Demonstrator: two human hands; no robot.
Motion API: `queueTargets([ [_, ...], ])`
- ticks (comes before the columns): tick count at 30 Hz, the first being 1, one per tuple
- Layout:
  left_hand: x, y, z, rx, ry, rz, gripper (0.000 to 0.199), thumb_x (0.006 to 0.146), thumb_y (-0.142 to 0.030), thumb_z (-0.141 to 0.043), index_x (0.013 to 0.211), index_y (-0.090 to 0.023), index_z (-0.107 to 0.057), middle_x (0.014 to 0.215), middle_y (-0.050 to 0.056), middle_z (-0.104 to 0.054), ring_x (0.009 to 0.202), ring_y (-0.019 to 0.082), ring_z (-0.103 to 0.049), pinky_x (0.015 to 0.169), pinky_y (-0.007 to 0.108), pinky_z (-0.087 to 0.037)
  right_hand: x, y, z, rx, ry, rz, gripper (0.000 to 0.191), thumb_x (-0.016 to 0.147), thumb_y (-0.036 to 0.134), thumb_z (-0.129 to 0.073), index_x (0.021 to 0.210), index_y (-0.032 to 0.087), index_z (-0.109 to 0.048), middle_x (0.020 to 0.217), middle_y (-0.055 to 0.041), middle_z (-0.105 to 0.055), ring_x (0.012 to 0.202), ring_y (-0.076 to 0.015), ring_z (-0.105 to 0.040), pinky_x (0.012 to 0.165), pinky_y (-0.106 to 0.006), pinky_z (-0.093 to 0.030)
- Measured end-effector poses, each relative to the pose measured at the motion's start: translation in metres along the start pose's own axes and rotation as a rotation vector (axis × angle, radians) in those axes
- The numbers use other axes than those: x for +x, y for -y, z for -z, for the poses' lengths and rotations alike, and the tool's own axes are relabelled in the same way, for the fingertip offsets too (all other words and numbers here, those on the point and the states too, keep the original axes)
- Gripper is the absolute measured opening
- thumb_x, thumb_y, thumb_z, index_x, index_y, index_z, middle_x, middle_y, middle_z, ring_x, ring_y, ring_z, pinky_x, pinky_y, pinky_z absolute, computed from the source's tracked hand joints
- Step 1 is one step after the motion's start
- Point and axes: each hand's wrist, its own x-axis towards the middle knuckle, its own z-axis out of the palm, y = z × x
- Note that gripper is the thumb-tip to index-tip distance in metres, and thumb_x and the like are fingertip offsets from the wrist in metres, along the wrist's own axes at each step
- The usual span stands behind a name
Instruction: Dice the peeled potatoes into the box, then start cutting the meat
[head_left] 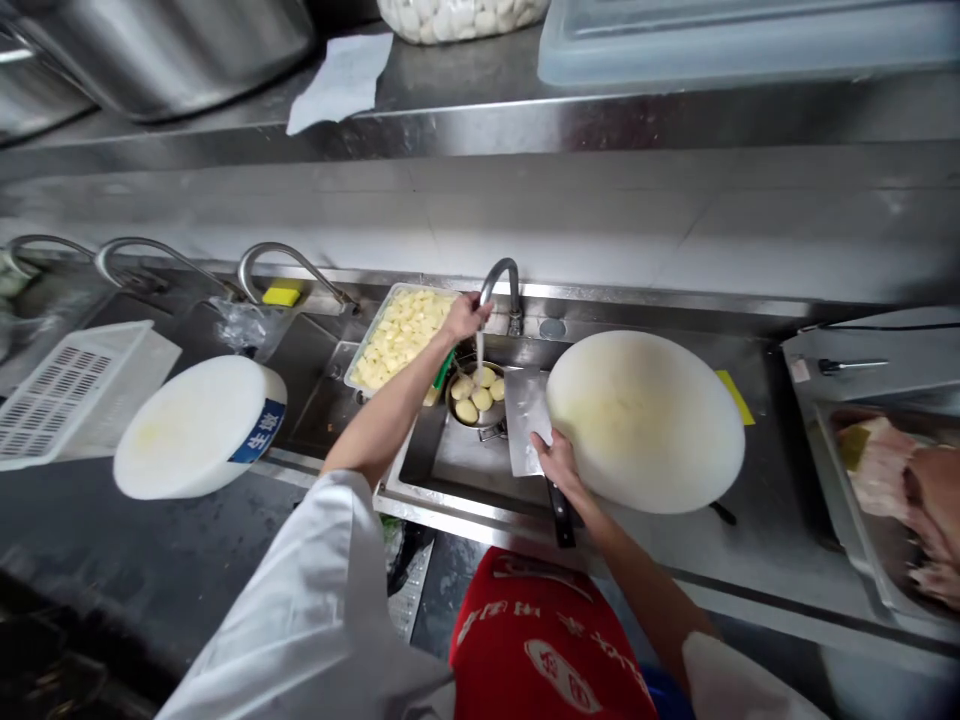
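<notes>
My left hand [466, 317] is closed on the end of a curved faucet [504, 268]. Water runs from it into a round metal bowl [491, 428] in the sink [465, 465], where several peeled potatoes [482, 398] lie. In my right hand [556, 458] is a cleaver [525, 415], gripped where the blade meets the dark handle; the broad blade lies over the sink's right side. Right beside it is a thick round white cutting board [652, 420]. Behind my left forearm stands a clear tray [352, 378] full of cut pale yellow chunks, perhaps potato.
A second round board [191, 425] with a blue label and a white slotted basket [135, 380] are at left. More faucets [289, 255] line the wall. A metal shelf [465, 125] crosses overhead. At right, a metal tray [847, 510] holds raw meat [889, 480].
</notes>
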Motion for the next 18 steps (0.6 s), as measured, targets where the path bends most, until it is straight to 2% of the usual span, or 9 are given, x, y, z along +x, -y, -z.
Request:
queueTargets([
  [2, -0.007, -0.004, -0.008, -0.075, 0.031, 0.016, 0.025, 0.092, -0.032, -0.067, 0.080, -0.013, -0.057, 0.063, 0.001, -0.060, 0.049, 0.009, -0.053, 0.061, 0.026, -0.050, 0.025, 0.025, -0.009, -0.072, 0.002, -0.022, 0.042, 0.099, 0.043, -0.041, 0.110, 0.013, -0.067, 0.103, -0.0155, -0.074, 0.100, -0.0257, -0.069, 0.084, -0.030, -0.052],
  [5, -0.006, -0.012, -0.010, -0.111, 0.051, 0.050, 0.027, 0.088, -0.029, -0.072, 0.075, -0.013, -0.055, 0.061, 0.001, -0.060, 0.046, 0.008, -0.052, 0.058, 0.026, -0.049, 0.061, 0.054, -0.017, -0.104, 0.023, 0.004, 0.044, 0.102, 0.041, -0.036, 0.118, 0.012, -0.065, 0.109, -0.0158, -0.073, 0.106, -0.0244, -0.068, 0.087, -0.029, -0.051],
  [9, -0.003, -0.018, -0.004, -0.108, 0.076, 0.085, 0.026, 0.087, -0.027, -0.074, 0.075, -0.012, -0.056, 0.061, 0.002, -0.062, 0.047, 0.009, -0.054, 0.056, 0.024, -0.047, 0.095, 0.079, -0.011, -0.149, 0.060, 0.072, 0.043, 0.104, 0.037, -0.035, 0.125, 0.011, -0.062, 0.115, -0.0151, -0.072, 0.110, -0.0231, -0.068, 0.090, -0.028, -0.049],
  [12, -0.004, -0.018, -0.003, -0.084, 0.081, 0.101, 0.026, 0.087, -0.029, -0.074, 0.076, -0.012, -0.058, 0.062, 0.003, -0.064, 0.049, 0.009, -0.055, 0.056, 0.023, -0.046, 0.104, 0.096, 0.002, -0.208, 0.085, 0.132, 0.039, 0.102, 0.033, -0.039, 0.128, 0.011, -0.060, 0.115, -0.0168, -0.072, 0.109, -0.0254, -0.068, 0.088, -0.029, -0.049],
  [14, -0.004, -0.016, -0.004, -0.073, 0.079, 0.105, 0.025, 0.088, -0.030, -0.073, 0.078, -0.011, -0.060, 0.064, 0.004, -0.065, 0.050, 0.009, -0.056, 0.057, 0.023, -0.047, 0.106, 0.110, 0.010, -0.325, 0.108, 0.197, 0.042, 0.100, 0.027, -0.042, 0.134, 0.006, -0.054, 0.113, -0.0213, -0.072, 0.107, -0.0288, -0.070, 0.086, -0.032, -0.049],
  [16, -0.003, -0.015, -0.005, -0.057, 0.070, 0.109, 0.024, 0.088, -0.031, -0.073, 0.080, -0.011, -0.062, 0.066, 0.005, -0.066, 0.050, 0.010, -0.056, 0.057, 0.023, -0.047, 0.105, 0.124, 0.014, -0.458, 0.128, 0.270, 0.046, 0.098, 0.020, -0.044, 0.141, 0.001, -0.046, 0.112, -0.0252, -0.071, 0.107, -0.0311, -0.070, 0.085, -0.034, -0.050],
  [18, -0.004, -0.015, -0.006, -0.031, 0.071, 0.116, 0.023, 0.089, -0.031, -0.072, 0.080, -0.012, -0.063, 0.068, 0.006, -0.067, 0.050, 0.011, -0.057, 0.058, 0.024, -0.047, 0.105, 0.139, 0.013, -0.540, 0.136, 0.322, 0.046, 0.096, 0.013, -0.041, 0.140, 0.000, -0.045, 0.112, -0.0262, -0.071, 0.107, -0.0306, -0.070, 0.086, -0.035, -0.050],
])
